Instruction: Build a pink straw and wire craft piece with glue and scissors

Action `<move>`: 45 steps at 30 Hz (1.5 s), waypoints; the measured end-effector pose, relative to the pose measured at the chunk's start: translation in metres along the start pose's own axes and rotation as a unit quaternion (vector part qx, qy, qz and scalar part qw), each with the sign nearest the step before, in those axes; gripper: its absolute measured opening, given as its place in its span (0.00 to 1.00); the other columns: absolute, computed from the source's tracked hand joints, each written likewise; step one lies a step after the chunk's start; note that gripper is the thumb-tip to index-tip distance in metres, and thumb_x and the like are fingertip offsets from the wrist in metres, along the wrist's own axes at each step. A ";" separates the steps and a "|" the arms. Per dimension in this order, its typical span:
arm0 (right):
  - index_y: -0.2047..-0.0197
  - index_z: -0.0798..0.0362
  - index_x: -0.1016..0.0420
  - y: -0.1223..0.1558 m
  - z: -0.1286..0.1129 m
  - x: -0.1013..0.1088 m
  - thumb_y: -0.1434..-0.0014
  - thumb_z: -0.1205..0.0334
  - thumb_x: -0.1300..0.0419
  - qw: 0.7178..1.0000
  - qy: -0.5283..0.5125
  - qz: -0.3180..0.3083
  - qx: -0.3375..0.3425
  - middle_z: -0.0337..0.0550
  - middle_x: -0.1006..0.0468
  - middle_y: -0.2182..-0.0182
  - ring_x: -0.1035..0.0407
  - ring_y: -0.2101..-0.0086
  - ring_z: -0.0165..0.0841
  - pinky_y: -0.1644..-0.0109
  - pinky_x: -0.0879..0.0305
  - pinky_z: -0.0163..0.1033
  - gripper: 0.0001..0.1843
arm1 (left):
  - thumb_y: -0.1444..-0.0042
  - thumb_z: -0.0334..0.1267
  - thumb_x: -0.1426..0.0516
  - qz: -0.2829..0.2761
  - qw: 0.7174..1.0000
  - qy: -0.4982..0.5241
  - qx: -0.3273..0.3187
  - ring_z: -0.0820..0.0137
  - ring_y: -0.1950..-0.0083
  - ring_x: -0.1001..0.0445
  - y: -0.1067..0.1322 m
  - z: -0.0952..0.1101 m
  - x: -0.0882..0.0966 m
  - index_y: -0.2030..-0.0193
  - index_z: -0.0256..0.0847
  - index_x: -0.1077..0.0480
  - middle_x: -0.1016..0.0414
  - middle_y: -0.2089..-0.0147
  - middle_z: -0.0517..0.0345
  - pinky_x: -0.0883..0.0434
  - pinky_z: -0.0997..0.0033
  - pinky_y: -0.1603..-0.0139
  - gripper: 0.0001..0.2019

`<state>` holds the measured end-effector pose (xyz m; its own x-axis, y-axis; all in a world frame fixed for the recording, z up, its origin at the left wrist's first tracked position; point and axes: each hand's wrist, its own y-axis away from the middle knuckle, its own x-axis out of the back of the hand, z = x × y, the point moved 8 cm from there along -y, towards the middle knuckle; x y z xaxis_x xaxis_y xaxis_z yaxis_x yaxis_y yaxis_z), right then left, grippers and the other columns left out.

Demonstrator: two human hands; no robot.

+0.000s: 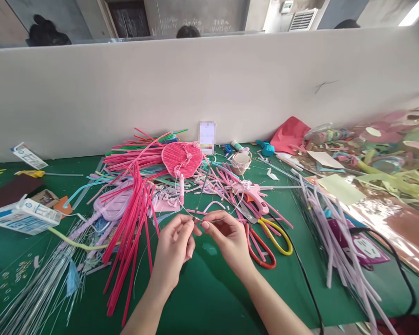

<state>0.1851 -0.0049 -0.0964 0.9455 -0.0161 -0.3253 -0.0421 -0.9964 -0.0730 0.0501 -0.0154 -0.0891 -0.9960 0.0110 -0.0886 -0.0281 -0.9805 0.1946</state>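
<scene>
My left hand (174, 249) and my right hand (226, 235) meet over the green table (202, 288), fingertips pinched together. Between them they hold the lower end of a thin dark wire (202, 188) that runs up and away toward a pink woven heart (181, 158). A small pink piece sits at the pinch; I cannot make out its form. A bundle of pink straws (132, 218) lies just left of my left hand. Scissors (265, 235) with red and yellow handles lie right of my right hand.
A pink glue gun (254, 193) lies beyond the scissors, and a black cord (307, 284) crosses the table. Lilac straws (338, 251) and coloured sheets (380, 177) crowd the right. White cartons (24, 216) and clear strips (31, 298) sit left. A white partition (209, 83) stands behind, other people's heads showing above it.
</scene>
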 end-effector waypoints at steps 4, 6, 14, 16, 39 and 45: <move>0.67 0.51 0.22 0.001 0.005 0.001 0.48 0.57 0.30 1.000 -0.001 0.002 -0.012 0.40 0.22 0.70 0.28 0.68 0.31 0.63 0.31 0.37 0.08 | 0.41 0.49 0.42 0.019 1.000 -0.003 0.001 0.85 0.84 0.43 -0.001 -0.001 0.003 0.66 0.39 0.31 0.30 0.71 0.63 0.52 0.85 0.87 0.14; 0.67 0.51 0.21 0.001 0.006 0.001 0.48 0.57 0.30 1.000 0.000 0.002 -0.012 0.40 0.22 0.70 0.28 0.68 0.31 0.63 0.31 0.36 0.08 | 0.42 0.52 0.41 0.023 1.000 -0.005 0.004 0.85 0.85 0.43 -0.001 -0.002 0.004 0.67 0.38 0.30 0.29 0.72 0.62 0.51 0.85 0.88 0.17; 0.68 0.52 0.22 -0.001 0.006 -0.001 0.49 0.55 0.29 1.000 -0.002 0.002 -0.021 0.40 0.22 0.71 0.28 0.69 0.31 0.64 0.31 0.37 0.10 | 0.43 0.53 0.41 0.024 1.000 -0.013 -0.003 0.83 0.84 0.42 -0.002 -0.004 0.005 0.70 0.38 0.31 0.29 0.74 0.62 0.48 0.83 0.88 0.18; 0.68 0.52 0.22 -0.001 0.007 -0.001 0.50 0.55 0.29 1.000 -0.004 0.004 -0.025 0.40 0.22 0.71 0.28 0.69 0.31 0.64 0.31 0.37 0.10 | 0.43 0.53 0.41 0.026 1.000 -0.017 -0.005 0.83 0.84 0.43 -0.002 -0.005 0.005 0.71 0.38 0.32 0.29 0.74 0.61 0.48 0.83 0.87 0.19; 0.69 0.52 0.18 -0.003 0.025 -0.002 0.55 0.54 0.26 0.987 -0.110 0.052 -0.105 0.38 0.24 0.72 0.31 0.71 0.28 0.62 0.30 0.35 0.12 | 0.37 0.53 0.48 0.024 0.995 -0.085 -0.039 0.78 0.82 0.44 0.002 -0.007 -0.008 0.63 0.39 0.30 0.41 0.83 0.68 0.46 0.80 0.82 0.18; 0.71 0.53 0.19 -0.004 0.024 0.001 0.54 0.54 0.26 0.988 -0.103 0.054 -0.102 0.37 0.26 0.75 0.33 0.73 0.26 0.67 0.32 0.33 0.12 | 0.37 0.52 0.47 0.010 0.995 -0.091 -0.049 0.78 0.83 0.41 0.002 -0.007 -0.013 0.62 0.38 0.30 0.37 0.82 0.67 0.43 0.79 0.82 0.17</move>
<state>0.1782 0.0011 -0.1193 0.8525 -0.1273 -0.5070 -0.0540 -0.9861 0.1569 0.0632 -0.0193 -0.0947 -0.9953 0.0173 0.0950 -0.0080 -0.9952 0.0973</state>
